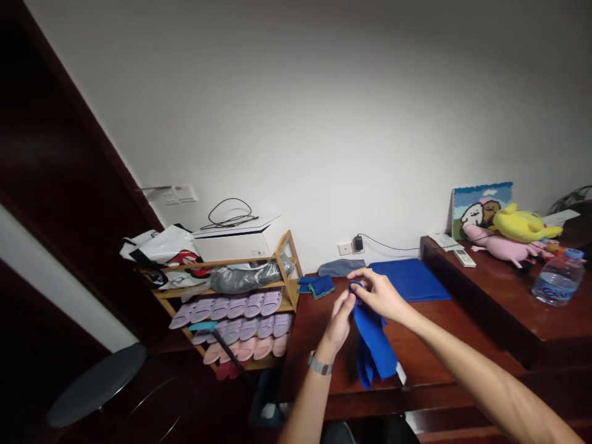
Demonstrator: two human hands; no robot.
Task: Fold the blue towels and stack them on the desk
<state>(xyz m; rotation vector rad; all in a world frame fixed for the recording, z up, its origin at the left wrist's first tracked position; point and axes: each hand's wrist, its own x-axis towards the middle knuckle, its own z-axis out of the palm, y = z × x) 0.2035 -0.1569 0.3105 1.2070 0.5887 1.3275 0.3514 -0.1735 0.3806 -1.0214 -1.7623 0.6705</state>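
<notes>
A bright blue cloth (375, 345) with a white tag at its lower corner hangs from my two hands above the dark wooden table. My left hand (340, 320) wears a watch on its wrist and pinches the cloth's top end. Close against it, my right hand (380, 295) has its thumb and fingers closed on the same end. The exact fold between the fingertips is partly hidden. Behind the hands lie a folded blue cloth with green edging (316, 285), a grey-blue cloth (342, 267) and a large flat blue cloth (409, 279).
Left of the table (309, 357) stands a shoe rack (289, 265) with rows of slippers and a white box (234, 243) on top. On the right, a raised surface bears plush toys (522, 225), a remote (464, 258) and a water bottle (559, 279). A round stool (97, 382) stands lower left.
</notes>
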